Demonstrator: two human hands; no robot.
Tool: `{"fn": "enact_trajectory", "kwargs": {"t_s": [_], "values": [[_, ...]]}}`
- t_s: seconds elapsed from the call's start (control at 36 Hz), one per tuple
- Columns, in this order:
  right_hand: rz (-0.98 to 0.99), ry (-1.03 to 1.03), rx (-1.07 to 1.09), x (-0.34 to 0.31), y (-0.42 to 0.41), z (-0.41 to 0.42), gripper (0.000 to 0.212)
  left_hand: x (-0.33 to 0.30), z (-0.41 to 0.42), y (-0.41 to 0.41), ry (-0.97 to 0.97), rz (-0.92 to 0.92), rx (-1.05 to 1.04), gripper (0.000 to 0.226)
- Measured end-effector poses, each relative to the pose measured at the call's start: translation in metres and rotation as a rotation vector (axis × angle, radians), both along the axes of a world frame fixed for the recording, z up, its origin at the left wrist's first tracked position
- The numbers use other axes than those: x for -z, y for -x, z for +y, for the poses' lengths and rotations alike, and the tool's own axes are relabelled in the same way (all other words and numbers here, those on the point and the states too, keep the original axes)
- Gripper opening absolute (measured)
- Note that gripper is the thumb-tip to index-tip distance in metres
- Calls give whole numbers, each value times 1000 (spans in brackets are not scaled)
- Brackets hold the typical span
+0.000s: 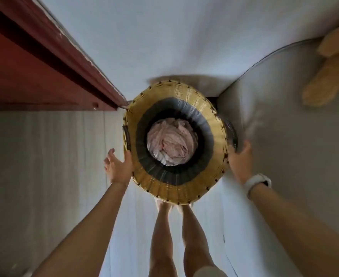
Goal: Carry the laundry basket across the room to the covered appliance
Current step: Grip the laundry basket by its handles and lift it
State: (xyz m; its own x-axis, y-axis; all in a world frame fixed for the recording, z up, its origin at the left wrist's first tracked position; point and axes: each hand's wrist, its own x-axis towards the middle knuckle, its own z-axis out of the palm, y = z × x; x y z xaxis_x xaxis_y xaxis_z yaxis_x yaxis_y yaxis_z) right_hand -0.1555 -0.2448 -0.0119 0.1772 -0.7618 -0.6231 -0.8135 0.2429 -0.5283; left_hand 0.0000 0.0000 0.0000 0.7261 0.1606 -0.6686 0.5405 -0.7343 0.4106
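A round woven laundry basket (202, 108), yellow with a dark band inside, is seen from straight above with crumpled pink laundry (171, 141) at its bottom. My left hand (118, 166) lies against the basket's left rim below the dark left handle (127, 139), thumb on the rim and fingers spread away from it. My right hand (240, 159), with a white watch on the wrist, is blurred and pressed to the basket's right side near the other handle; its grip is unclear. The grey-covered appliance (284, 140) stands right beside the basket.
A dark red door and frame (35, 62) runs along the left, ending near the basket's rim. A tan plush toy (328, 68) lies on the appliance's cover. My bare legs and feet (170, 232) stand on the pale floor just behind the basket.
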Motion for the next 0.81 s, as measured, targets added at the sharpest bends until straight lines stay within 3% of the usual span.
{"fn": "enact_trajectory", "kwargs": {"t_s": [0.08,0.25,0.44,0.81], "values": [[-23,12,-98,8,-22,-13,54,13,-9,-11,90,35,67,53],[-72,-21,-99,21,-46,-25,19,25,-18,-18,241,61,-2,38],[-35,-34,-107,-6,-26,-19,30,0,-9,-10,103,28,68,41],[-154,-41,70,-131,54,43,31,-125,15,26,245,-204,202,24]]}}
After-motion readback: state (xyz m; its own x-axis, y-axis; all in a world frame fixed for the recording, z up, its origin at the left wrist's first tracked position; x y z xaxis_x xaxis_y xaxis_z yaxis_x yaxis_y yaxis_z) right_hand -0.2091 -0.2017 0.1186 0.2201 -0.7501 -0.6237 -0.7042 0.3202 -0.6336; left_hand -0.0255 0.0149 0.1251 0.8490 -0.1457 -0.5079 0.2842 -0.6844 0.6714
